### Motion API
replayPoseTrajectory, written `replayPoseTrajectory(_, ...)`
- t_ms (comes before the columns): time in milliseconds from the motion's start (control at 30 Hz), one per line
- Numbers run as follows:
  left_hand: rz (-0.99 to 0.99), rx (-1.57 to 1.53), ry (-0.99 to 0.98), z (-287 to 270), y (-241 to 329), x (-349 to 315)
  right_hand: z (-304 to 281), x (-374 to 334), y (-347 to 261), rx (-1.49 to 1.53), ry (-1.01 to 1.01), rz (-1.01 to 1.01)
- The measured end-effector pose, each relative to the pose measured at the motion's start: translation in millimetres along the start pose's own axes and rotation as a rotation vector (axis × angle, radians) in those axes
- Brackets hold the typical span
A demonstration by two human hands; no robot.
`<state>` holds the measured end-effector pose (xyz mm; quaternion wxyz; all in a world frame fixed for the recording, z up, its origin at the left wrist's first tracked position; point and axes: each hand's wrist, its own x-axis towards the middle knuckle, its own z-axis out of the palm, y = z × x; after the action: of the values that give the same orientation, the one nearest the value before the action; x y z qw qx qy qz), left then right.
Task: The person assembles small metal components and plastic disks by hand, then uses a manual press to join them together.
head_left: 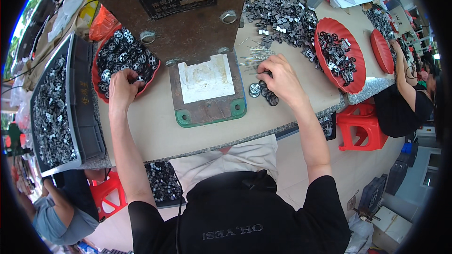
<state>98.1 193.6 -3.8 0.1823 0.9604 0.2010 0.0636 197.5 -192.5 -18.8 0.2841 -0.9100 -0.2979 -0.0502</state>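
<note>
My left hand [124, 88] is inside a red scalloped bowl [100, 95] heaped with small black wheels [123, 49] that have silvery spoked centres. Its fingers are curled, and thumb and fingertips close on one of the wheels. On the bench to the right, my right hand [281, 79] has its fingertips pinched together beside a pile of thin metal pins [258, 53]; what they hold is hidden. Several loose wheels [254, 90] lie under and beside that hand. Between my hands stands the press base [207, 113], a worn white sheet [206, 79] on its plate.
The brown metal press body [188, 28] rises ahead. Small metal parts [282, 14] are piled at the back right, near another red bowl [360, 66] with parts. A grey bin [84, 113] of parts stands at left. A co-worker's arm [404, 75] reaches in at far right.
</note>
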Motion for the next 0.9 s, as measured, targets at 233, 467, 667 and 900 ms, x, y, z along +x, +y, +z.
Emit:
replayPoseTrajectory(233, -0.137, -0.231, 0.142, -9.8, 15.0, -17.0, 2.4, 11.6, 3.6, -0.122, -0.198, -0.188)
replayPoseTrajectory(467, -0.009, -1.444, -0.126, 2.1, 58.6, -105.6, -2.2, 12.7, -13.5, 0.127, 0.079, -0.170)
replayPoseTrajectory(667, -0.208, -2.005, -0.498, 44.8, 85.4, -147.0, -4.5, -32.2, -82.0, 0.414, 0.075, -0.204)
replayPoseTrajectory(900, -0.245, -2.044, -0.493, 56.9, 99.5, -162.9, 13.4, -60.6, -120.8, 0.429, 0.030, -0.312)
